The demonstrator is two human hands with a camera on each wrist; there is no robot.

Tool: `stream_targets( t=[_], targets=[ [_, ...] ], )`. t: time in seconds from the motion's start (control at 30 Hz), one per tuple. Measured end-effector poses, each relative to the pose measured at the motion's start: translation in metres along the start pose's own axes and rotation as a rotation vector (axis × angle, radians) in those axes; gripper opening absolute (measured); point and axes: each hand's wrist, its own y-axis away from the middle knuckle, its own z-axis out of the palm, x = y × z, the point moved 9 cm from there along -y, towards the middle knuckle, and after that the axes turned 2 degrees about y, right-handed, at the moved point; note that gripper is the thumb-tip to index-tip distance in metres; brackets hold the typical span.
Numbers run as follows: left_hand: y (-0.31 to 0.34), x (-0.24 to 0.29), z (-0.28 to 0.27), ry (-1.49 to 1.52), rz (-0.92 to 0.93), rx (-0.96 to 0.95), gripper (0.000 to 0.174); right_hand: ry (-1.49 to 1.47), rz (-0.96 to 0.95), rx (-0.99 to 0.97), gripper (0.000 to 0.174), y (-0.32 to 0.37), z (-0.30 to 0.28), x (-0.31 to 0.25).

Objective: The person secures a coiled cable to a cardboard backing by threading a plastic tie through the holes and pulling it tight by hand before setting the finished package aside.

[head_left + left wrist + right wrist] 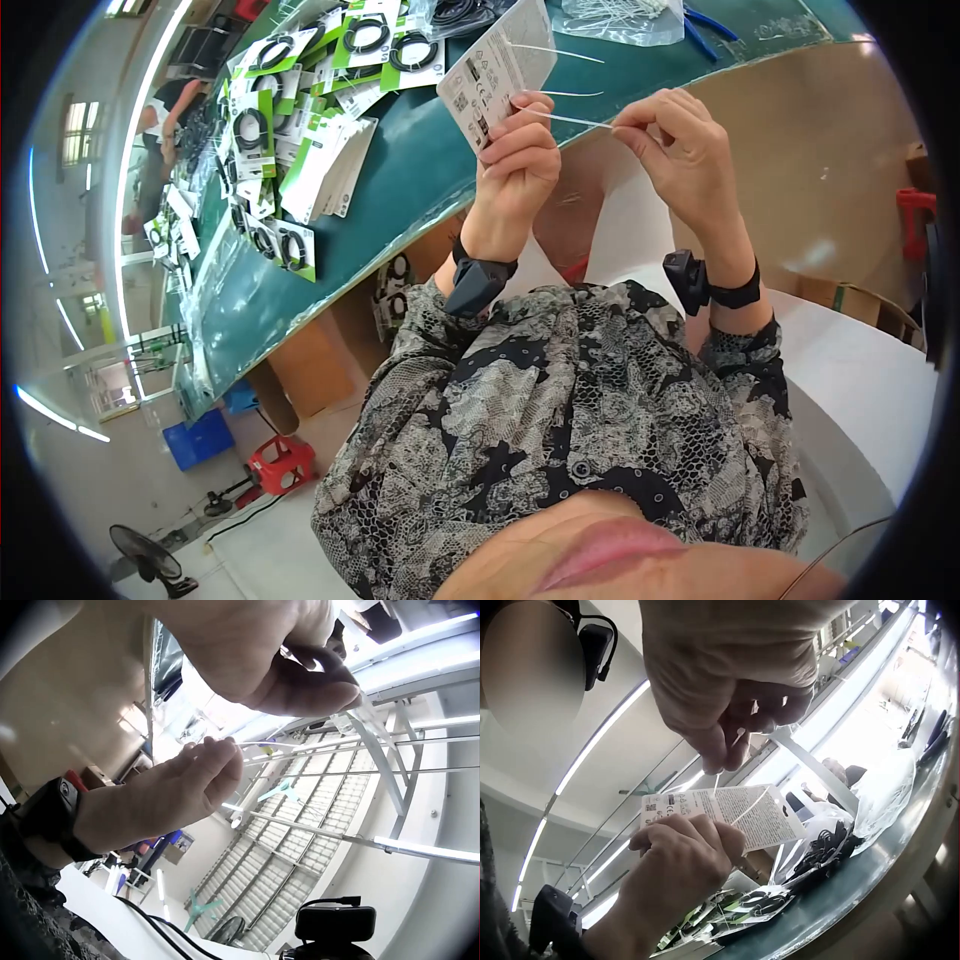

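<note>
My left hand grips a printed white card by its lower edge and holds it raised over the front of the table. Thin white cable ties stick out from the card towards the right. One of them ends between the thumb and fingers of my right hand, which pinches its tip and keeps it stretched. In the right wrist view, dense small print covers the side of the card that shows, and a hang hole sits near one end. The left fingers hide part of the card.
Many carded black cables lie heaped on the green table, beside a fanned stack of white cards. Farther back are a clear bag of white ties and blue-handled pliers. A red stool stands on the floor.
</note>
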Motion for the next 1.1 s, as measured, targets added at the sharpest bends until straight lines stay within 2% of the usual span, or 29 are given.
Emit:
stream_targets(
  t=[0.13,0.4,0.8,1.1],
  targets=[
    [-0.001,-0.014,0.001,0.07,-0.011,0.024,0.008,0.048,-0.09,0.001,0.009,-0.005,0.0,-0.008],
    [-0.003,-0.021,-0.001,0.039,-0.096,0.0,0.008,0.1,-0.091,-0.022,0.008,-0.007,0.001,-0.009],
    [-0.003,-0.021,-0.001,0.006,-0.121,-0.006,0.008,0.125,-0.089,-0.045,0.008,-0.009,0.008,-0.006],
    [-0.002,-0.011,-0.005,-0.047,-0.045,0.03,0.01,0.126,-0.091,-0.042,0.007,-0.009,0.009,-0.006]
  ],
)
